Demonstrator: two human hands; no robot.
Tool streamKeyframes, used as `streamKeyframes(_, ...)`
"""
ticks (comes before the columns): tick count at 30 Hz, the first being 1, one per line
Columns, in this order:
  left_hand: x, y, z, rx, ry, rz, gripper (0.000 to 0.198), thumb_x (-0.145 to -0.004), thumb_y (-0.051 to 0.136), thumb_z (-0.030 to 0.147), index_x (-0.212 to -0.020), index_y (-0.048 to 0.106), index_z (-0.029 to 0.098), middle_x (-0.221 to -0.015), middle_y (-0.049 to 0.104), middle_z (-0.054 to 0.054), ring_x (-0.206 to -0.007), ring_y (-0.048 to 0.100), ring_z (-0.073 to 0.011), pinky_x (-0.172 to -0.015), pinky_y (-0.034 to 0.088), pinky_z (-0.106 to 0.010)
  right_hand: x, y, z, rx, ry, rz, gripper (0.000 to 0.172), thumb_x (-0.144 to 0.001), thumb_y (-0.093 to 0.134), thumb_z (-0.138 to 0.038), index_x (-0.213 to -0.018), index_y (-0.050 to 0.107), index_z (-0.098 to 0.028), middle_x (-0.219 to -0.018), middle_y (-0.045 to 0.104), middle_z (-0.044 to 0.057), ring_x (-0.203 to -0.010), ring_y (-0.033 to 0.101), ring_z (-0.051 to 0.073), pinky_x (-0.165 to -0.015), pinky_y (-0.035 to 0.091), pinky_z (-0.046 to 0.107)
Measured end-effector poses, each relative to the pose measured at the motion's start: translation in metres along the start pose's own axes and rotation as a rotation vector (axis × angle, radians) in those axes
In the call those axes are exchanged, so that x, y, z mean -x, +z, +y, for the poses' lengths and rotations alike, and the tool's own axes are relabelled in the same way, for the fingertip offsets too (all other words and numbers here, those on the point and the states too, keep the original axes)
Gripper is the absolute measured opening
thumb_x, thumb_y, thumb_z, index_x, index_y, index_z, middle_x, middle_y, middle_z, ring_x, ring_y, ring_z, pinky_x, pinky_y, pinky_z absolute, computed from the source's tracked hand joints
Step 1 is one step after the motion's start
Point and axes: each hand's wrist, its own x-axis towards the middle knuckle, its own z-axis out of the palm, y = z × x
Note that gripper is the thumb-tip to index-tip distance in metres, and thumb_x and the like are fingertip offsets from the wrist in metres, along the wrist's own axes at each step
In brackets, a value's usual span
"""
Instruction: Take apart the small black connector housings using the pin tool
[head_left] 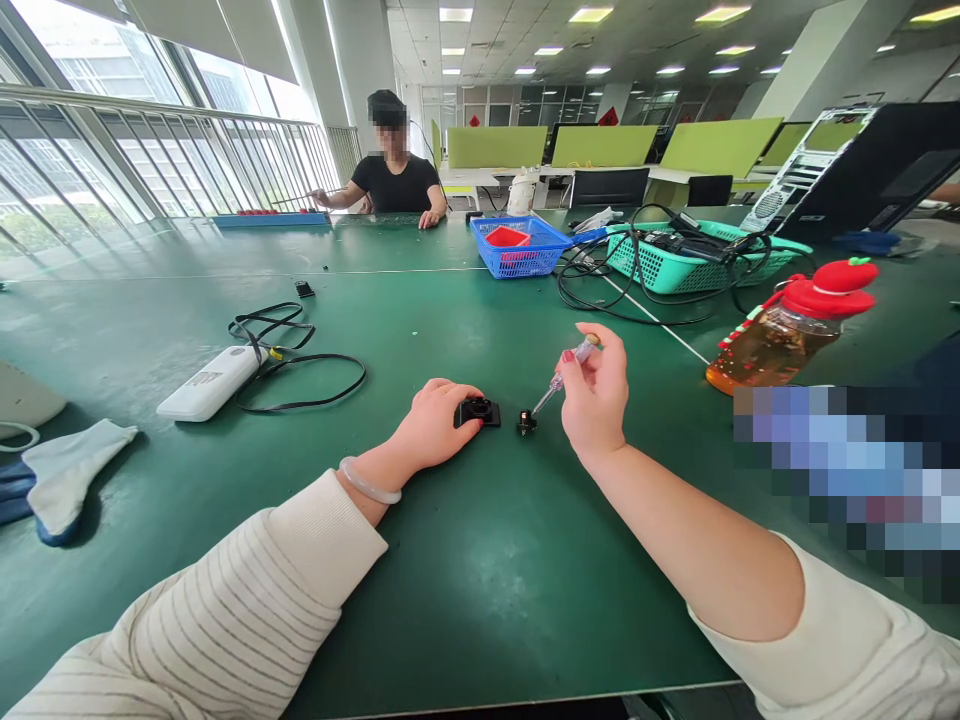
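My left hand [439, 422] is closed around the left end of a small flat black device [480, 411] on the green table [480, 600]. In my right hand [596, 395] is a screwdriver [561, 377] with a clear handle, pinched between thumb and fingers and slanting down to the left. Its tip meets a little black part [527, 423] with metallic spots, which sits on the table just right of the black device. Whether the tip is in a screw is too small to tell.
A white power bank [214, 383] with a black cable [300, 408] lies left, near a glove [79, 475]. Blue basket [521, 250], green basket [652, 270] with cables, and red-lidded bottle [787, 330] stand beyond my right hand. A person [394, 180] sits across the table.
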Motion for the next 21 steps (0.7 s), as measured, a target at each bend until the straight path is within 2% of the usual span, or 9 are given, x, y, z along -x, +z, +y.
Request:
streamKeyframes(3,0.0,0.001,-0.001,-0.001,0.006,0.002,0.035,-0.084,0.06,0.032,-0.117,0.065,0.025,-0.117,0.07,-0.005,-0.123,0.052,-0.0306,-0.109,0.042,-0.052,0.007,0.0,-0.009,0.047,-0.15,-0.028,0.032,-0.088,0.061,-0.041,-0.118,0.055,-0.031,-0.091,0.06,0.004,-0.081,0.062,0.022,-0.086,0.052,0.044)
streamKeyframes(8,0.0,0.0,-0.002,-0.003,0.014,-0.023,0.039,-0.083,0.062,0.034,-0.121,0.064,0.026,-0.118,0.071,-0.005,-0.121,0.053,-0.0314,-0.107,0.043,-0.051,0.017,0.003,-0.016,0.055,-0.234,-0.201,0.028,-0.086,0.066,-0.037,-0.113,0.058,-0.032,-0.087,0.065,0.003,-0.084,0.064,0.024,-0.091,0.051,0.046)
streamKeyframes(14,-0.001,-0.001,-0.001,0.015,0.01,-0.038,0.039,-0.082,0.064,0.035,-0.12,0.064,0.027,-0.118,0.071,-0.004,-0.122,0.053,-0.0317,-0.107,0.044,-0.051,0.016,0.007,-0.009,0.056,-0.142,-0.309,0.023,-0.085,0.067,-0.038,-0.106,0.06,-0.032,-0.092,0.07,0.002,-0.088,0.067,0.022,-0.092,0.052,0.042)
streamKeyframes(18,-0.001,-0.001,-0.001,0.01,0.006,-0.038,0.038,-0.082,0.065,0.035,-0.12,0.064,0.027,-0.117,0.071,-0.004,-0.121,0.054,-0.0312,-0.107,0.044,-0.05,0.013,0.008,-0.008,0.128,-0.158,-0.386,0.019,-0.09,0.061,-0.035,-0.108,0.058,-0.031,-0.095,0.071,0.001,-0.087,0.068,0.02,-0.089,0.053,0.039)
streamKeyframes(21,-0.001,-0.001,-0.001,-0.001,0.001,-0.042,0.039,-0.083,0.065,0.034,-0.121,0.064,0.025,-0.119,0.071,-0.004,-0.12,0.054,-0.0309,-0.107,0.043,-0.05,0.013,0.007,-0.007,0.178,-0.195,-0.384,0.018,-0.092,0.058,-0.031,-0.11,0.057,-0.031,-0.096,0.071,0.001,-0.087,0.069,0.02,-0.088,0.054,0.039)
